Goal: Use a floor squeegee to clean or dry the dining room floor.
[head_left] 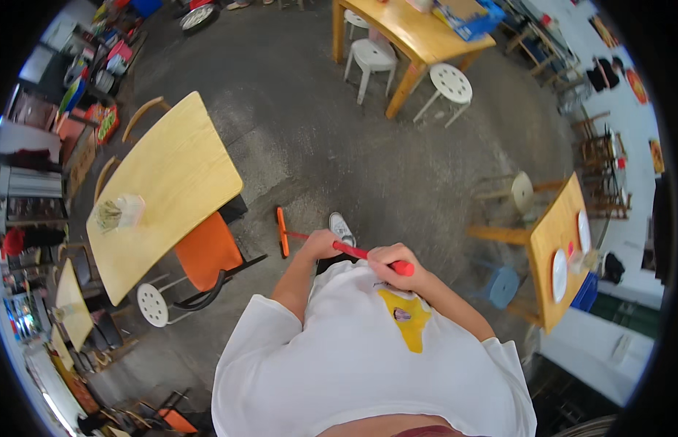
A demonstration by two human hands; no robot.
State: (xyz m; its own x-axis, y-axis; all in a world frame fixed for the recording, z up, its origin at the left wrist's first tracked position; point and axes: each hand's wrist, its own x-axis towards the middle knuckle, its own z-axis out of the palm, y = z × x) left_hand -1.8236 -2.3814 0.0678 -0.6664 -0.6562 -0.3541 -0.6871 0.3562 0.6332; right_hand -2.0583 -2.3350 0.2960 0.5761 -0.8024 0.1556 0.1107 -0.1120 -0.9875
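Note:
A long red pole (pixel 351 250) runs slantwise in front of my body, its thick end up by my right hand. At its far end a narrow orange bar head (pixel 282 231) rests on the grey floor; whether it is a broom or a squeegee I cannot tell. My left hand (pixel 321 245) is wrapped round the pole lower down, closer to the head. Near the pole's top, my right hand (pixel 397 262) is closed round it just below the end. My white shoe (pixel 342 227) shows just beyond the left hand, to the right of the orange head.
A pale wooden table (pixel 171 182) stands on the left, with an orange chair (pixel 208 251) and a white stool (pixel 152 304) beside it. Another wooden table (pixel 408 29) with white stools (pixel 450 84) is ahead. On the right are a third table (pixel 546 255) and a blue stool (pixel 503 285).

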